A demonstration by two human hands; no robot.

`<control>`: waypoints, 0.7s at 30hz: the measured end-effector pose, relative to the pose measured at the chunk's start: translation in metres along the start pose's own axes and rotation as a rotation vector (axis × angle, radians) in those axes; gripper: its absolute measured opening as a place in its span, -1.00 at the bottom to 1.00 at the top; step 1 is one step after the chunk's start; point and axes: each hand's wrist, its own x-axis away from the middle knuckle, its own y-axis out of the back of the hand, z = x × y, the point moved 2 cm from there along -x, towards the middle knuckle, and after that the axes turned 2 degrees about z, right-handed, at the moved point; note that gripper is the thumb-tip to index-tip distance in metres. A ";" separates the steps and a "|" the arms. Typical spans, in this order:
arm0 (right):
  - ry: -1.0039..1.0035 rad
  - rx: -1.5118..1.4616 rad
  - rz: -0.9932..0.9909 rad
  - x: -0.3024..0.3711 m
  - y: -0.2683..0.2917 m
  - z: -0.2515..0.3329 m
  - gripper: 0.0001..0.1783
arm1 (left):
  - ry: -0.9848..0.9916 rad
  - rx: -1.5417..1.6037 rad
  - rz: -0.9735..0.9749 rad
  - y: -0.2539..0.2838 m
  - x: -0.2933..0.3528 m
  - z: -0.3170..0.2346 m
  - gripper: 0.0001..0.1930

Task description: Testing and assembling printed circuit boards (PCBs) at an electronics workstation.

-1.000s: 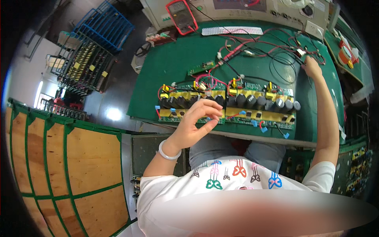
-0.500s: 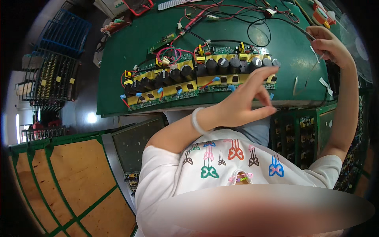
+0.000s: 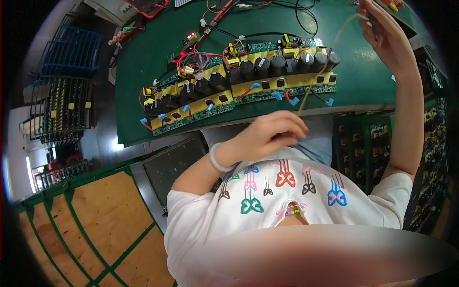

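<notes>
My right hand (image 3: 385, 33) is raised over the far right of the green table, its fingers closed on a thin yellowish wire (image 3: 340, 34). A dark slim piece shows against that palm, too unclear to name. From there the wire arcs down in front of the right circuit board (image 3: 275, 86) to close above my left hand (image 3: 267, 136). That hand hovers at the table's near edge, fingers bent and thumb apart; whether it touches the wire's end is hidden. The left circuit board (image 3: 191, 103) adjoins the right one. Both carry black cylindrical capacitors, yellow parts and blue-tipped leads.
Beyond the boards, a small green board (image 3: 184, 48) with lit red lights joins a tangle of red and black cables (image 3: 224, 16). A red-framed item (image 3: 146, 7) lies at the far left. Racks of boards (image 3: 62, 112) stand left, others (image 3: 368, 143) right.
My right hand has risen and moved away with the wire, drawing it up across the right board. My left hand has drawn back toward me. Red lights now show on the small board.
</notes>
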 end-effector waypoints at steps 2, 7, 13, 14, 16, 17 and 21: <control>0.036 -0.009 -0.280 0.000 -0.024 -0.006 -0.85 | 0.100 -0.038 -0.022 0.010 0.024 0.000 -0.77; -0.126 -0.017 -0.096 0.007 -0.054 -0.034 -0.82 | 0.208 -0.132 -0.398 0.023 0.059 0.003 -0.77; 0.120 0.172 0.172 0.022 -0.066 -0.097 -0.77 | 0.167 -0.524 -0.707 0.020 0.064 0.012 -0.80; 0.192 0.243 0.180 0.028 -0.068 -0.103 -0.77 | 0.136 -0.552 -0.720 0.019 0.062 0.014 -0.80; 0.282 0.314 0.061 0.034 -0.074 -0.117 -0.78 | 0.110 -0.578 -0.735 0.018 0.060 0.018 -0.80; 0.433 0.398 -0.023 0.037 -0.078 -0.122 -0.80 | 0.065 -0.652 -0.714 0.017 0.058 0.019 -0.78; 0.393 0.434 -0.025 0.050 -0.081 -0.136 -0.87 | -0.028 -0.853 -0.660 0.018 0.056 0.021 -0.62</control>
